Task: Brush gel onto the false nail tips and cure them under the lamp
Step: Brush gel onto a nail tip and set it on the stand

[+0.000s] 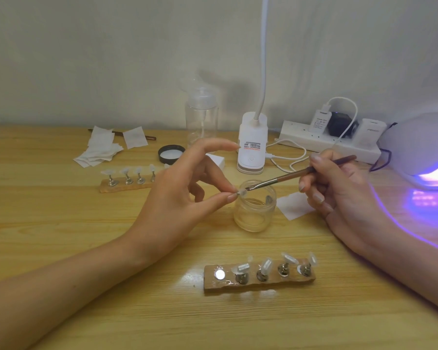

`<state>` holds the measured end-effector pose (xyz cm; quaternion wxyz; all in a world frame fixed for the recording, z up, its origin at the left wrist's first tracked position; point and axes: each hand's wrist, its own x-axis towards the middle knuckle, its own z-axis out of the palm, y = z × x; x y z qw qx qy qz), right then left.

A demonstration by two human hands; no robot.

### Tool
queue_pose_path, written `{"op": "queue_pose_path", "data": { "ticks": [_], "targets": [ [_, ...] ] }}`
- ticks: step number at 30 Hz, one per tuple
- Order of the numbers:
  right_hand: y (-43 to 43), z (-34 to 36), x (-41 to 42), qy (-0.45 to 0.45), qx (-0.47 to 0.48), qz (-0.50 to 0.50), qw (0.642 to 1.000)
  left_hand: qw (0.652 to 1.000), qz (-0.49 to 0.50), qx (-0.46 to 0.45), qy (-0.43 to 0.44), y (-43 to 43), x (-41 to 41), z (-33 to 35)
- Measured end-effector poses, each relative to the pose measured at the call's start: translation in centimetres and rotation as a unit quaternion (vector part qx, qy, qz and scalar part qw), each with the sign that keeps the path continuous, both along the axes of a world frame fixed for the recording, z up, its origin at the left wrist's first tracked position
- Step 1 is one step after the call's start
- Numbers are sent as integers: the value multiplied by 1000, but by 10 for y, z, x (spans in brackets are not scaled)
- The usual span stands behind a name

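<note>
My left hand (185, 198) pinches a small clear nail tip on its stand (241, 192) between thumb and finger, just over the rim of an open glass gel jar (254, 210). My right hand (339, 195) grips a brown brush (299, 174) whose bristles touch that tip. Near the front edge lies a wooden holder (259, 282) with several tips on metal stands and one bare magnet spot at its left end. A second wooden holder (127, 184) with more tips lies behind my left hand. The white curing lamp (422, 145) glows purple at the right.
At the back stand a clear pump bottle (201, 122), a white clip lamp base (252, 145) and a power strip (329, 142) with plugs and cables. A black jar lid (171, 154) and white wipes (104, 147) lie back left. One wipe (295, 205) lies beside the jar.
</note>
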<state>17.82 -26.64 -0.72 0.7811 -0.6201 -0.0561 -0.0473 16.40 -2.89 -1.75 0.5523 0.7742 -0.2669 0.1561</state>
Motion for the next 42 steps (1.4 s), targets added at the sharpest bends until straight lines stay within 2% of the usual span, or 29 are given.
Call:
{"op": "queue_pose_path", "data": {
  "ticks": [5, 9, 13, 20, 23, 28, 42],
  "targets": [
    [3, 1, -2, -19, -6, 26, 999, 1000, 1, -1, 3, 0, 0, 0],
    [1, 0, -2, 13, 12, -7, 1000, 1000, -1, -2, 3, 0, 0, 0],
    [2, 0, -3, -27, 16, 10, 999, 1000, 0, -2, 2, 1, 0, 0],
    [0, -1, -2, -5, 28, -5, 1000, 1000, 0, 1, -1, 0, 1, 0],
    [3, 0, -3, -21, 10, 22, 999, 1000, 0, 2, -3, 1, 0, 0],
    [1, -2, -1, -5, 17, -4, 1000, 1000, 0, 4, -3, 1, 0, 1],
    [2, -3, -2, -33, 4, 14, 999, 1000, -5, 5, 9, 1, 0, -1]
  ]
}}
